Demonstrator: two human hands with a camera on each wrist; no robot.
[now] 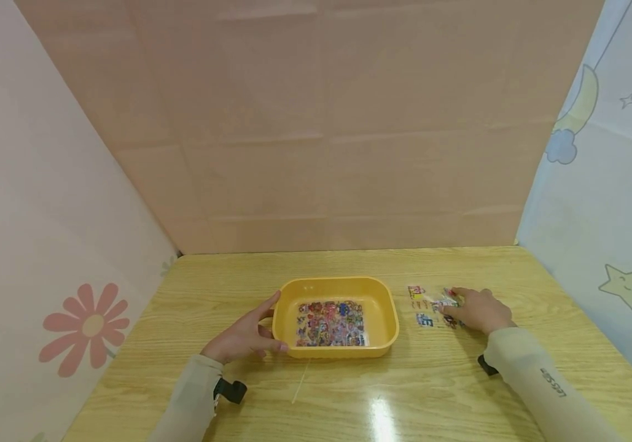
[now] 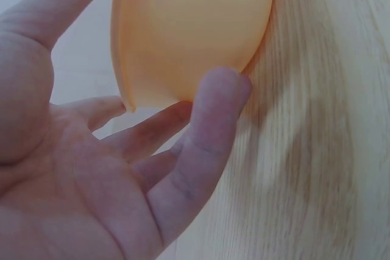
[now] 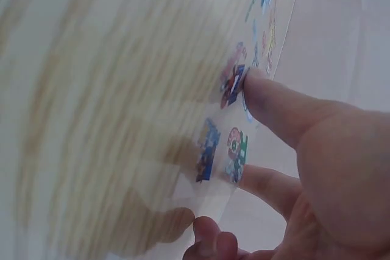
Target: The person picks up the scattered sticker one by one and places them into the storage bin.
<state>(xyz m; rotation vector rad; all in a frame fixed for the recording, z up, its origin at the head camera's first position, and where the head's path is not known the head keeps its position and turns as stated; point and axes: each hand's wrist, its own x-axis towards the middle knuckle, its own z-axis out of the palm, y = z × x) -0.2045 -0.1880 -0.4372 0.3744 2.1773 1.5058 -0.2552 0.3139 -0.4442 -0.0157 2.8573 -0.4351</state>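
My left hand (image 1: 244,336) holds the left end of a yellow plastic tray (image 1: 336,352), thumb near the front corner and index finger reaching along the side toward the back corner. In the left wrist view the fingers of this hand (image 2: 140,168) bend against the tray's end wall (image 2: 195,28). Inside the tray lies a sheet of small colourful stickers (image 1: 331,323). Over on the right, my right hand (image 1: 481,310) touches a clear sticker sheet (image 1: 425,304) on the table. The thumb (image 3: 280,105) presses beside a printed figure in the right wrist view, fingers spread apart along the sheet.
The wooden table (image 1: 227,270) meets a pinkish paper backdrop (image 1: 321,153) behind. Patterned panels stand at the left (image 1: 72,215) and right (image 1: 608,202). A thin pale strip (image 1: 300,382) lies in front of the tray.
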